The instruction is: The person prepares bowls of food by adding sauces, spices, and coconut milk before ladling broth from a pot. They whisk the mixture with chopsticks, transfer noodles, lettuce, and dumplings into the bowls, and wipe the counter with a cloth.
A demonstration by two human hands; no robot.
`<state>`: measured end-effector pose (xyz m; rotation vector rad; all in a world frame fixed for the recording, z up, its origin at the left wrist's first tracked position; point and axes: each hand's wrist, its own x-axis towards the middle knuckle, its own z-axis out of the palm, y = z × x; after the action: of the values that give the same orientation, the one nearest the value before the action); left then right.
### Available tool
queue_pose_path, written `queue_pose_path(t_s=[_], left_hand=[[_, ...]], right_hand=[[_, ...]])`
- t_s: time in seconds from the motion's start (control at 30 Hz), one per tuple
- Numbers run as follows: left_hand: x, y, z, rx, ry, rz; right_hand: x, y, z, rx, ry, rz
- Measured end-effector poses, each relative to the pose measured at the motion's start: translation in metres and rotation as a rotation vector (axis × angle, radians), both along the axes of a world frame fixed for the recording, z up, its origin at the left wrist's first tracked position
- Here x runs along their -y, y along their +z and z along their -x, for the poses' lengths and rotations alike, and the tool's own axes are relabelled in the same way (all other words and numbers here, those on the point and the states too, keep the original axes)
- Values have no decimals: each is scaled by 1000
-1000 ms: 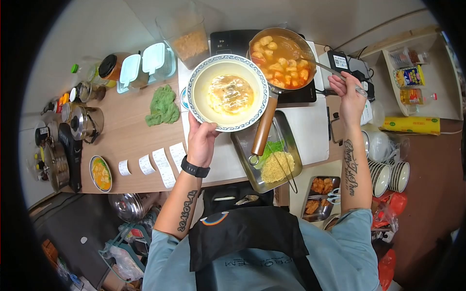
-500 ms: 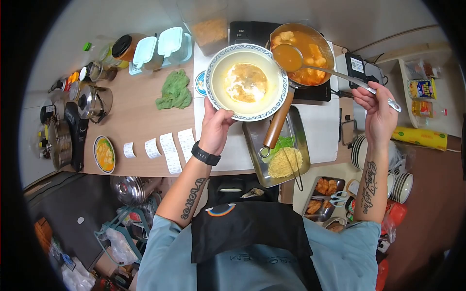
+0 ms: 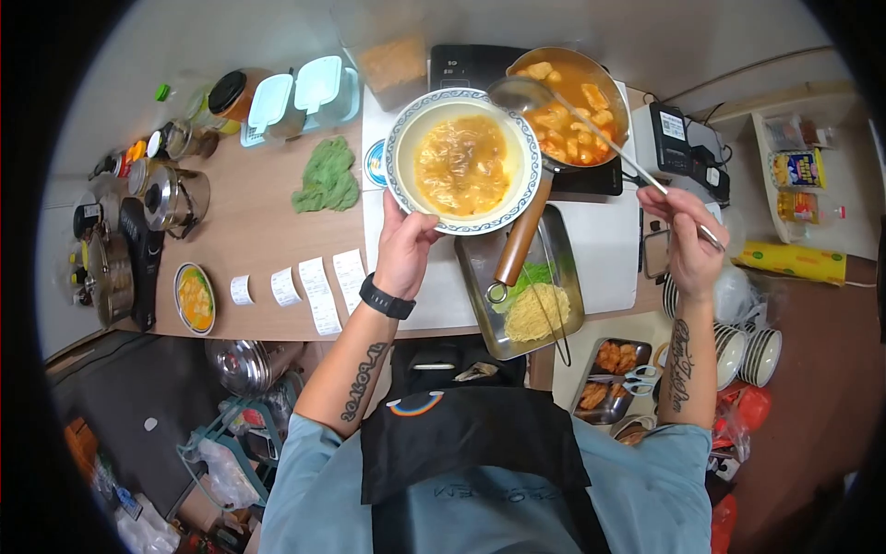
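My left hand grips the near rim of a cream bowl with a blue patterned edge, held up beside the pot. Orange-brown broth lies in the bowl. My right hand is closed round the handle of a metal ladle. The ladle's head is tipped between the bowl's right rim and the pot, which holds orange soup with several pale chunks. Below the bowl, a metal tray carries yellow noodles and green lettuce. The pot's wooden handle reaches over that tray.
The pot rests on a black induction cooker. Left are a green cloth, paper receipts, a small bowl of food and lidded containers. Fried pieces fill a divided tray at lower right, near stacked plates.
The ladle, full of broth before, has tilted and emptied toward the bowl. More broth now covers the bowl's bottom. My right hand has turned and shifted slightly down and left.
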<state>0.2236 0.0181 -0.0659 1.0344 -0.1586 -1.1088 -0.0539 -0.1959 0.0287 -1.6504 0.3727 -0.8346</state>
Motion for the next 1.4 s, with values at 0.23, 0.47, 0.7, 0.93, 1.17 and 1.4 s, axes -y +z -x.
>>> queue_pose_path(t_s=[0.23, 0.47, 0.7, 0.93, 1.17, 1.4], left_hand=[[-2, 2, 0, -11, 21, -16], [-4, 0, 0, 4, 18, -16], [-4, -1, 0, -4, 6, 6], [-5, -10, -4, 25, -18, -17], [0, -5, 0, 5, -7, -6], [0, -2, -1, 24, -26, -34]], right_hand=[[39, -40, -17, -194, -408, 48], [56, -51, -23, -107, -546, -213], [64, -21, -11, -95, -617, -333], [38, 20, -7, -124, -504, -281], [13, 19, -13, -120, -313, -295], [3, 5, -4, -60, -46, -124]])
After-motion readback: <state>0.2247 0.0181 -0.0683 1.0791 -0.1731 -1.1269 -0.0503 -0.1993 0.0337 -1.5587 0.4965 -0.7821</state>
